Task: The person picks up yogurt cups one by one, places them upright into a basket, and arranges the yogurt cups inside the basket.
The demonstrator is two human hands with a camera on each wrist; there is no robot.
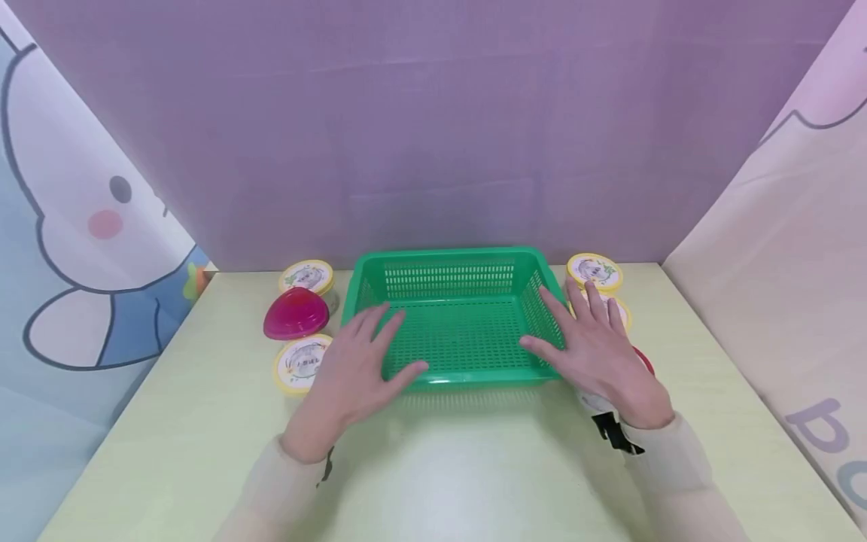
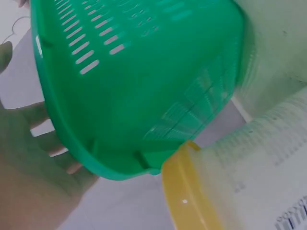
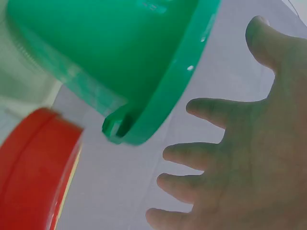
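A green plastic basket (image 1: pixel 467 378) with slotted walls stands upright on the table, nothing inside it. My left hand (image 1: pixel 352 380) is over its near left corner, fingers spread and straight; in the left wrist view the fingertips overlap the basket's rim (image 2: pixel 67 136). On the other side my right hand (image 1: pixel 599 350) hovers by the right end, palm down with fingers apart. The right wrist view shows a gap between those fingers and the basket (image 3: pixel 168 91). Neither hand holds anything.
Left of the basket are yellow-lidded jars (image 1: pixel 301 365) and a shiny magenta rounded piece (image 1: pixel 296 313). To the right stand more yellow-lidded jars (image 1: pixel 594 272) and a red lid (image 3: pixel 36 167), partly behind my hand. A purple cloth wall (image 1: pixel 433 150) rises behind the table (image 1: pixel 447 467).
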